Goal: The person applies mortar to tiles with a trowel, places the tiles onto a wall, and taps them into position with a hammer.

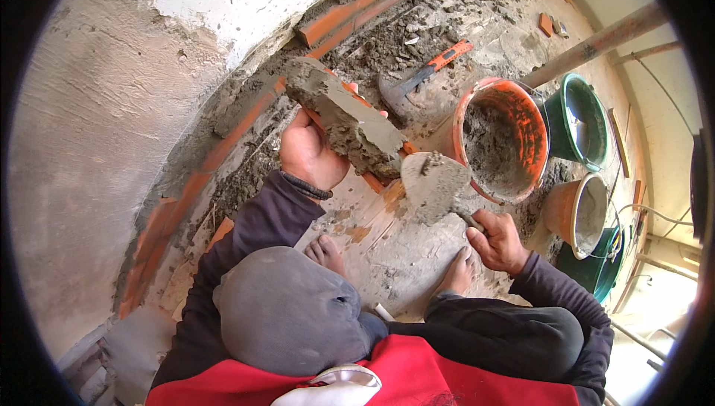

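Observation:
My left hand point(313, 154) grips an orange brick point(372, 181) from beneath, tilted diagonally, with a thick, uneven layer of grey mortar point(339, 115) along its upper face. My right hand point(497, 242) is closed round the handle of a trowel point(436, 186), whose mortar-smeared blade is at the lower right end of the brick, touching it or very close. Just to the right of these stands an orange bucket point(497, 153) partly filled with grey mortar.
A low curved course of bricks point(335, 22) runs along the white wall. A hammer-like tool point(439, 63) lies on the mortar-strewn floor. On the right are a green bucket point(581, 119), a smaller orange bucket point(570, 212), another green container point(596, 272) and a slanting pole point(592, 45). My bare feet point(454, 276) are below.

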{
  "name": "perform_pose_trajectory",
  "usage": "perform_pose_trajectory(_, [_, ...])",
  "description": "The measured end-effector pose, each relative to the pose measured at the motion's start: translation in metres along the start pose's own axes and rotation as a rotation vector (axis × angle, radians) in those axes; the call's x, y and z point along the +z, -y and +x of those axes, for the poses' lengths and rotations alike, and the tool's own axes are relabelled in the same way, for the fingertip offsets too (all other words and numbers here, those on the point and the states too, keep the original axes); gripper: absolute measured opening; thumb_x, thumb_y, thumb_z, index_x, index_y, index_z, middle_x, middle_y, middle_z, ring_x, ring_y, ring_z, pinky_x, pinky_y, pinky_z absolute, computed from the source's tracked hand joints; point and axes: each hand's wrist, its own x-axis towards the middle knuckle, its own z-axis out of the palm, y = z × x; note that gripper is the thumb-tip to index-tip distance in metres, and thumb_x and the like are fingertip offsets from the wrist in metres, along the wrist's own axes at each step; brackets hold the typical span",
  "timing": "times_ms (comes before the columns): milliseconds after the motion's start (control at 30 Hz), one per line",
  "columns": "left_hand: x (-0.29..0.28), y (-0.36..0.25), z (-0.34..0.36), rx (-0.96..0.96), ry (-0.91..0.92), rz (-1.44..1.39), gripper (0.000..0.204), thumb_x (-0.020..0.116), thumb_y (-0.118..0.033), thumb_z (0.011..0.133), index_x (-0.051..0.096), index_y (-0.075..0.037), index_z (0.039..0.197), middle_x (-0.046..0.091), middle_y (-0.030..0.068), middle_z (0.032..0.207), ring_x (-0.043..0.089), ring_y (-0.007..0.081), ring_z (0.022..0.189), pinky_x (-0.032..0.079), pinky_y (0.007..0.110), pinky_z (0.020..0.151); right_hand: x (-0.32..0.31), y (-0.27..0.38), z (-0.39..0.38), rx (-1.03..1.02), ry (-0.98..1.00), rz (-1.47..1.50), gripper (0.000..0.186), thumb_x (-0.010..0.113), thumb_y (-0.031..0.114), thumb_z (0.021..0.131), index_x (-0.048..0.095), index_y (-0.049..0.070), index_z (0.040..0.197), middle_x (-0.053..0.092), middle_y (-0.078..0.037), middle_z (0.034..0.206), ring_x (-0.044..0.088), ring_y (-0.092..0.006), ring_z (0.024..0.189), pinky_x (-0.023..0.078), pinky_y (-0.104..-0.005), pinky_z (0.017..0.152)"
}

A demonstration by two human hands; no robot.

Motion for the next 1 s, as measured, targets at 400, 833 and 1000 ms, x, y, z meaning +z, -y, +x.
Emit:
perform_pose_trajectory(400, [-0.005,-0.009,0.001,0.155,-0.056,0.055,0.042,0.032,-0.03,0.105,0.05,-0.005,0.135,0.057,0.0125,0.131,0.055,0.0315,0.12,0.031,0.06,0.115,0.015,-0.018,-0.003,0.109,0.055,-0.114,0.023,0.063,0.019,0.091,0.053,0.001,0.083,0.055,-0.024,0.068,0.057,-0.0461,0.066,0.043,-0.0498,0.058])
perform_pose_trajectory(833, [-0.017,-0.008,-0.018,0.309,-0.2,0.117,0.047,0.03,-0.041,0.106,0.052,-0.01,0.134,0.058,0.0098,0.133,0.054,0.0296,0.122,0.036,0.05,0.109,-0.136,0.035,-0.031,0.342,-0.274,-0.728,0.021,0.06,0.007,0.078,0.061,0.002,0.099,0.063,-0.018,0.085,0.06,-0.0382,0.082,0.046,-0.0452,0.077])
perform_pose_trajectory(1000, [-0.021,-0.001,-0.021,0.351,-0.228,0.11,0.056,0.024,-0.049,0.105,0.05,-0.008,0.134,0.058,0.0104,0.131,0.052,0.0298,0.123,0.036,0.049,0.109,-0.142,0.026,0.001,0.49,-0.035,-1.101,0.015,0.059,0.008,0.076,0.068,0.001,0.086,0.065,-0.02,0.087,0.064,-0.0391,0.085,0.05,-0.0475,0.076])
